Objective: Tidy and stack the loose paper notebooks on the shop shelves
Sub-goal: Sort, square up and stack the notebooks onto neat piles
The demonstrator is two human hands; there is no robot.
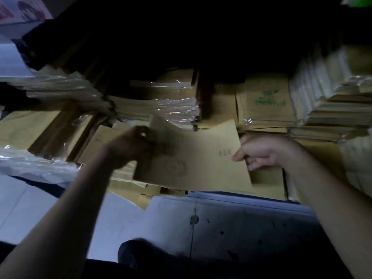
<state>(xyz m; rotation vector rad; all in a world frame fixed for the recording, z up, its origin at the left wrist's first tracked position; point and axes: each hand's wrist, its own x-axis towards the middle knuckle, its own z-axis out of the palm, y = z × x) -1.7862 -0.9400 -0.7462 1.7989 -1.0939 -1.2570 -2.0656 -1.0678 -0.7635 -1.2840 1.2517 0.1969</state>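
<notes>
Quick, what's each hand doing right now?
Left hand: grips the notebook at its left edge.
Right hand: pinches its right edge.

Left hand (132, 147), right hand (265, 153) on notebook (205, 164)

Dim light throughout. The shelf recess (181, 37) above lies in deep shadow. Below, a pale grey panel (251, 224), flecked with dark specks, carries a vertical seam (195, 206) and a round fastener (194, 219).

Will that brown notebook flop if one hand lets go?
Probably a little: the brown notebook looks thin and soft-covered, with left hand and right hand at opposite edges. Likely light; its matte paper cover should grip well.
</notes>
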